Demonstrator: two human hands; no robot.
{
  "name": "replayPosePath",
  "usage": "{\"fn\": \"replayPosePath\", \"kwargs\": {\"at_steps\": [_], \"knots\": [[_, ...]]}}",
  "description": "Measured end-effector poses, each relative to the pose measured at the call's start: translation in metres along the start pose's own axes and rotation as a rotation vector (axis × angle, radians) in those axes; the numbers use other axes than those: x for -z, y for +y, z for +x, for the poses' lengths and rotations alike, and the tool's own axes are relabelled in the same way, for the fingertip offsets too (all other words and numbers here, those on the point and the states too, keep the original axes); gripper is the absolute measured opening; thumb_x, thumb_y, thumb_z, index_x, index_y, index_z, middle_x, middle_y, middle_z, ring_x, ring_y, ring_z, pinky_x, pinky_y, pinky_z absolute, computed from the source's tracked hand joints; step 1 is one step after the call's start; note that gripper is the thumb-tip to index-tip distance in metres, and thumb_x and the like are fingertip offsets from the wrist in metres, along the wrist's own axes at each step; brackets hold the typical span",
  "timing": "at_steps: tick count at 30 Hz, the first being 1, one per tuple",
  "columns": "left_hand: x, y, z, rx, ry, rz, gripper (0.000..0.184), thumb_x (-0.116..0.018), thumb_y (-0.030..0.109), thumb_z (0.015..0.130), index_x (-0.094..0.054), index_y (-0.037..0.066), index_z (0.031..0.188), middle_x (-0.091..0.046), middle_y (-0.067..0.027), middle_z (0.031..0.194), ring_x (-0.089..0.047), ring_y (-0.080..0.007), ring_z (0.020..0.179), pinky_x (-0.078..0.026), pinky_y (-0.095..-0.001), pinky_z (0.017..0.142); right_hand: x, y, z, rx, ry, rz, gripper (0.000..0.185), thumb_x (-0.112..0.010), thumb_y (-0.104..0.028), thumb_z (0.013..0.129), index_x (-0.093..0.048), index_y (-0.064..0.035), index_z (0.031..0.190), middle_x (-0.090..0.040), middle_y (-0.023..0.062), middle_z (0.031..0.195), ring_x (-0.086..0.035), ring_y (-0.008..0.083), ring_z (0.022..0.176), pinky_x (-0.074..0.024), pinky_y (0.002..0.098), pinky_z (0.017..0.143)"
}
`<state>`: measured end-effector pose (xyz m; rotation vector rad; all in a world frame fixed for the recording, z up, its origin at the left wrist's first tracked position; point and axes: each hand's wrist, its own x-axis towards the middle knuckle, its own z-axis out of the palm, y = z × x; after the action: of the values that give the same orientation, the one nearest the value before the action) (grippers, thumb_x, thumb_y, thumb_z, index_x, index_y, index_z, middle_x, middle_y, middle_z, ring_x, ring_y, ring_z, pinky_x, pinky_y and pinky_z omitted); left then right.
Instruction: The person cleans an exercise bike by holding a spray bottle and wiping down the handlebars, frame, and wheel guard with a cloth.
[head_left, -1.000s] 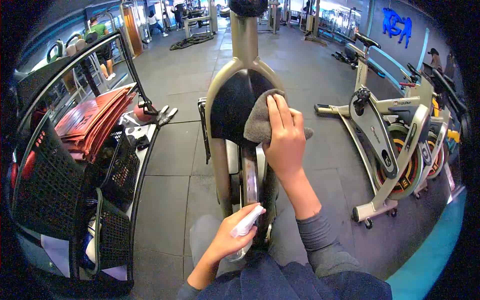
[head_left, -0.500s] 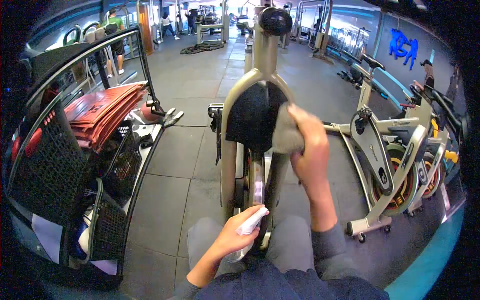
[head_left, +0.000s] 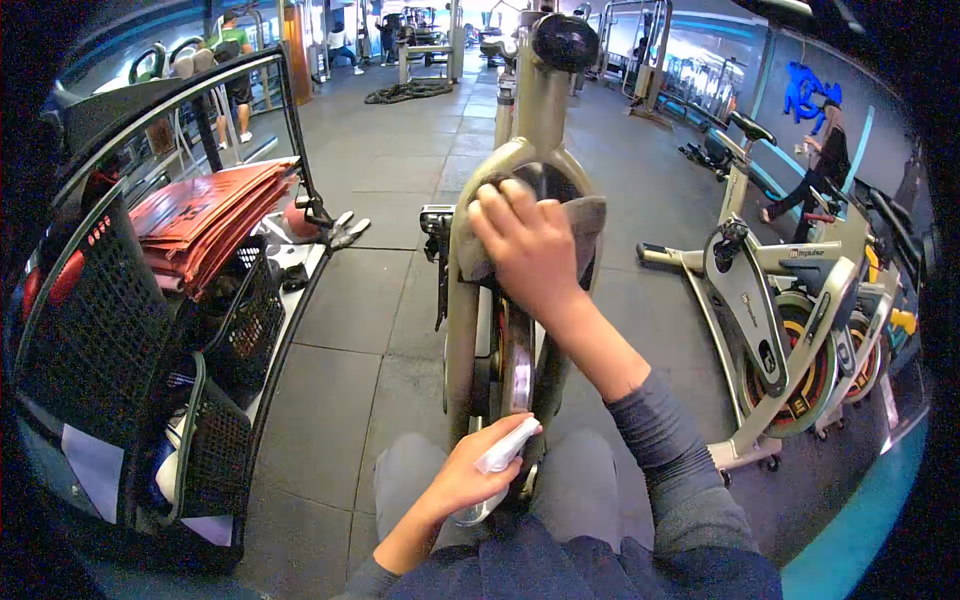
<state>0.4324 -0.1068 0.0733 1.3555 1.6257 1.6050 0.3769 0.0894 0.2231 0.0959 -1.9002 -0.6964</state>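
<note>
Directly ahead stands an exercise bike (head_left: 460, 350), its beige forked frame straddling a metal flywheel (head_left: 518, 375). My right hand (head_left: 530, 245) presses a grey cloth (head_left: 588, 222) against the upper fork and the dark cover between its arms. The fingers are bent over the cloth, which partly hides that cover. Low in front of my lap, my left hand (head_left: 462, 482) is closed round a spray bottle (head_left: 508, 446) with a white head. Part of its clear body shows under the hand.
To the left is a black rack (head_left: 285, 130) with orange folded sheets (head_left: 205, 215) and mesh baskets (head_left: 225, 450). More exercise bikes (head_left: 750, 310) stand at right. A person in dark clothes (head_left: 825, 160) walks behind them; another in green (head_left: 232, 45) stands far left.
My right hand and the cloth have moved left and slightly up, from the fork's right side across its front. The left hand stays nearly still. A person at right has come further into view.
</note>
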Motion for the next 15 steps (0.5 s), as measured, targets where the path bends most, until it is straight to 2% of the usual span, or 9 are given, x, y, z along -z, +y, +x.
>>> {"fn": "replayPosePath", "kwargs": {"at_steps": [2, 4, 6, 7, 9, 11, 13, 15], "knots": [[0.000, -0.005, 0.001, -0.007, -0.008, 0.008, 0.055, -0.059, 0.007, 0.079, -0.048, 0.003, 0.133, -0.063, -0.0126, 0.122, -0.061, -0.0291, 0.112, -0.045, -0.0346, 0.097, -0.002, -0.012, -0.008, 0.089, -0.043, 0.038, 0.021, -0.058, -0.023, 0.080, -0.064, -0.0117, 0.096, -0.061, 0.0023, 0.109, -0.054, 0.0209, 0.110, -0.0433, 0.0366, 0.076], [-0.001, -0.004, -0.001, -0.010, -0.011, 0.021, 0.055, -0.059, 0.007, 0.079, -0.048, 0.003, 0.133, -0.063, -0.0128, 0.122, -0.061, -0.0289, 0.111, -0.045, -0.0345, 0.097, -0.005, -0.027, -0.023, 0.206, -0.084, 0.110, 0.020, -0.059, -0.023, 0.077, -0.065, -0.0114, 0.093, -0.061, 0.0027, 0.108, -0.055, 0.0194, 0.110, -0.0433, 0.0344, 0.074], [-0.001, 0.000, -0.001, 0.035, -0.019, 0.003, 0.054, -0.062, 0.002, 0.081, -0.048, 0.001, 0.133, -0.064, -0.0108, 0.122, -0.059, -0.0159, 0.111, -0.045, -0.0288, 0.094, 0.000, -0.041, -0.033, 0.324, -0.202, 0.216, 0.021, -0.059, -0.021, 0.075, -0.065, -0.0110, 0.093, -0.061, 0.0022, 0.102, -0.056, 0.0175, 0.108, -0.0433, 0.0318, 0.073], [-0.001, -0.001, -0.002, 0.030, -0.017, 0.011, 0.054, -0.062, 0.002, 0.081, -0.048, 0.001, 0.133, -0.064, -0.0108, 0.122, -0.059, -0.0159, 0.111, -0.045, -0.0288, 0.094, 0.002, -0.044, -0.036, 0.382, -0.280, 0.293, 0.021, -0.060, -0.021, 0.075, -0.065, -0.0109, 0.092, -0.062, 0.0020, 0.098, -0.057, 0.0169, 0.106, -0.0435, 0.0313, 0.073], [-0.003, -0.008, -0.003, -0.026, 0.013, 0.017, 0.056, -0.060, 0.007, 0.079, -0.048, 0.003, 0.133, -0.063, -0.0144, 0.122, -0.062, -0.0280, 0.110, -0.046, -0.0334, 0.096, 0.007, -0.037, -0.027, 0.365, -0.322, 0.371, 0.017, -0.058, -0.022, 0.078, -0.066, -0.0116, 0.090, -0.065, 0.0027, 0.098, -0.060, 0.0189, 0.100, -0.0445, 0.0317, 0.074], [-0.003, -0.008, -0.001, -0.034, 0.013, 0.004, 0.056, -0.060, 0.007, 0.079, -0.048, 0.003, 0.133, -0.063, -0.0138, 0.121, -0.062, -0.0277, 0.109, -0.046, -0.0335, 0.095, 0.019, -0.006, 0.003, 0.174, 0.006, 0.276, 0.022, -0.058, -0.019, 0.078, -0.064, -0.0117, 0.098, -0.065, 0.0031, 0.099, -0.061, 0.0186, 0.102, -0.0459, 0.0318, 0.075], [-0.004, -0.006, -0.002, -0.032, 0.017, -0.012, 0.055, -0.061, 0.007, 0.079, -0.049, 0.004, 0.133, -0.063, -0.0132, 0.121, -0.063, -0.0274, 0.108, -0.047, -0.0336, 0.094, 0.020, 0.037, 0.030, -0.007, 0.108, 0.182, 0.027, -0.056, -0.015, 0.081, -0.062, -0.0104, 0.107, -0.065, 0.0050, 0.105, -0.060, 0.0208, 0.106, -0.0470, 0.0356, 0.077], [-0.004, -0.001, -0.002, 0.008, 0.018, 0.021, 0.055, -0.061, 0.007, 0.079, -0.049, 0.005, 0.133, -0.064, -0.0123, 0.121, -0.063, -0.0275, 0.107, -0.047, -0.0341, 0.093, 0.009, 0.071, 0.042, -0.173, 0.069, 0.076, 0.041, -0.063, -0.014, 0.076, -0.061, -0.0080, 0.117, -0.060, 0.0080, 0.124, -0.056, 0.0241, 0.117, -0.0470, 0.0383, 0.082]]}}
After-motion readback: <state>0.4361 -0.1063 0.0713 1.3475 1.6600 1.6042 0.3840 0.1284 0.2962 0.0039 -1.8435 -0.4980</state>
